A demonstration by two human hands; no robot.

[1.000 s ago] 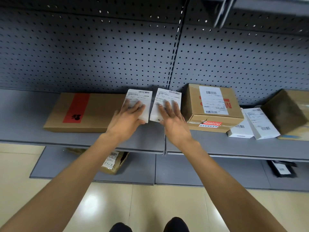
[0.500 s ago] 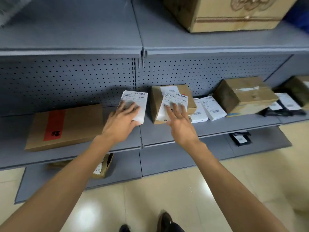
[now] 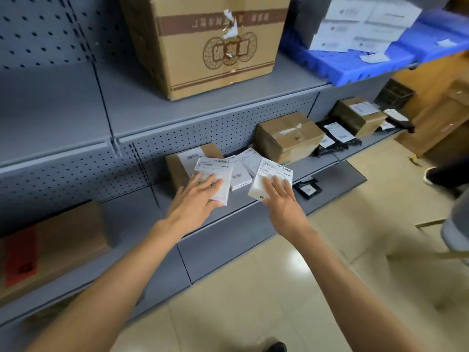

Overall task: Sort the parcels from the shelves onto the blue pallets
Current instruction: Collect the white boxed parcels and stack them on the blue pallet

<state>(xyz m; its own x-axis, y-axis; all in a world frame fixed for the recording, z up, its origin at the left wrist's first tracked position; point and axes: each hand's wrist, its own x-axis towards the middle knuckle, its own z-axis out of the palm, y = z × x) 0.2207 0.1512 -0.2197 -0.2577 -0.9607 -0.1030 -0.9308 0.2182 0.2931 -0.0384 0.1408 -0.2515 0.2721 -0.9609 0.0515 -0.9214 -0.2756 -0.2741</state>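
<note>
I have a small white parcel in each hand. My left hand (image 3: 200, 196) holds one white parcel (image 3: 215, 180) with fingers flat on top and the thumb tucked under. My right hand (image 3: 281, 199) holds the other white parcel (image 3: 271, 177) the same way. Both parcels are lifted in front of the middle shelf (image 3: 324, 158), just off its front edge.

The blue pallet (image 3: 355, 64) sits up and to the right of the middle shelf, with a few white parcels (image 3: 355, 29) already lying on it. So I think some sorting is done, but a lot is left. The middle shelf is far from cleared: a brown box (image 3: 286, 138), a smaller brown box (image 3: 177, 163) behind my left hand, more white packets (image 3: 250, 158), black bags (image 3: 337, 138) and a flat box with a red label (image 3: 50, 247) far to the left.

Room to move looks fine below the shelf, over the open floor (image 3: 253, 288). Going up to the pallet, I would watch the top shelf's front edge and the big box (image 3: 210, 44) standing on it. Someone's foot (image 3: 431, 175) is at the right, so I would stay wide of it.
</note>
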